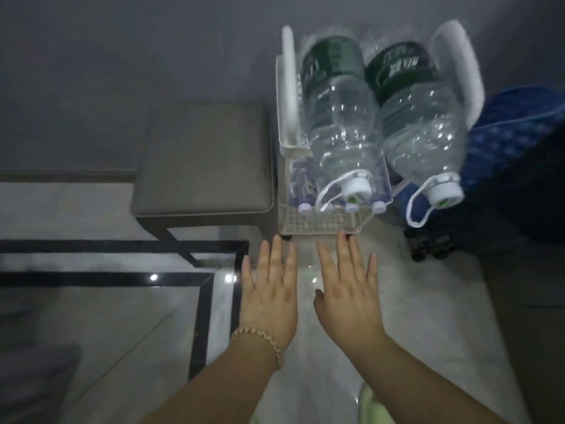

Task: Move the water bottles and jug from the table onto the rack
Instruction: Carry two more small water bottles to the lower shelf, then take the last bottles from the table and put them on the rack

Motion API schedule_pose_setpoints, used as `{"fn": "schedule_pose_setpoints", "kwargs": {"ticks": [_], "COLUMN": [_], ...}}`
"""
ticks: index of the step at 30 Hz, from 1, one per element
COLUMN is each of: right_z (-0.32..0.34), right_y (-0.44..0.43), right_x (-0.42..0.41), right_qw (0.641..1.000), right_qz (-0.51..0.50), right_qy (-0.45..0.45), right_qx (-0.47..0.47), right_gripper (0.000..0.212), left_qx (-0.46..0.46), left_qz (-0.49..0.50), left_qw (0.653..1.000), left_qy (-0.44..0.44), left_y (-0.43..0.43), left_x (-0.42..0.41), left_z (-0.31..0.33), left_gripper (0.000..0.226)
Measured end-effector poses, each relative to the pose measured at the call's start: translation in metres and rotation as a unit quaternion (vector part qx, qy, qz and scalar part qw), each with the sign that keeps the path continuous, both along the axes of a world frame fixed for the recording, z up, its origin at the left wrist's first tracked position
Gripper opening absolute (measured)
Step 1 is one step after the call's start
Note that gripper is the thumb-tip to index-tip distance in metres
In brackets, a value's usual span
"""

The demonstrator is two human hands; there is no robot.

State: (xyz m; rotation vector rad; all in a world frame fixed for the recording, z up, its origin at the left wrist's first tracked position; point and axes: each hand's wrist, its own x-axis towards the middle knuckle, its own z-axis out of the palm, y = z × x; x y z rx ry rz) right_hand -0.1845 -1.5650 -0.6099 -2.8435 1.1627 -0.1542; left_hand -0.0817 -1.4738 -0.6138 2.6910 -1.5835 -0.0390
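Observation:
Two large clear water jugs with green labels and white caps lie on top of the white rack (286, 96): the left jug (339, 117) and the right jug (419, 123). Below them, several small bottles (301, 182) with white caps lie on a lower shelf of the rack. My left hand (270, 289) and my right hand (345, 286) are held flat, palms down, fingers spread, just in front of the rack. Neither hand holds anything. A bead bracelet circles my left wrist.
A glass table with a black frame (204, 301) is at the lower left. A grey cushioned stool (204, 157) stands left of the rack. A dark blue wheeled bag (507, 166) sits to the right. The floor is pale tile.

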Motion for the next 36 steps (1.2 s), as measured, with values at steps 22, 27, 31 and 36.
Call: {"fn": "schedule_pose_setpoints", "kwargs": {"ticks": [22,27,31,36], "right_z": [0.424,0.451,0.471,0.495], "right_y": [0.156,0.233,0.326,0.467], "right_x": [-0.103,-0.106,-0.104,-0.105], "right_qw": [0.967,0.945,0.924,0.902], "right_qz": [0.218,0.281,0.327,0.370], "right_qy": [-0.093,-0.145,-0.187,-0.219], "right_qx": [-0.094,-0.084,-0.059,-0.023], "right_gripper": [0.097,0.096,0.094,0.100], "left_qx": [-0.029,-0.058,-0.061,-0.061], "left_qz": [0.162,0.228,0.277,0.345], "left_qw": [0.985,0.967,0.954,0.923], "left_qy": [-0.049,-0.097,-0.099,-0.157], "left_y": [0.204,0.289,0.359,0.495], "left_x": [-0.132,-0.153,-0.169,-0.192], "left_z": [0.457,0.500,0.516,0.525], "left_gripper": [0.087,0.091,0.090,0.083]}}
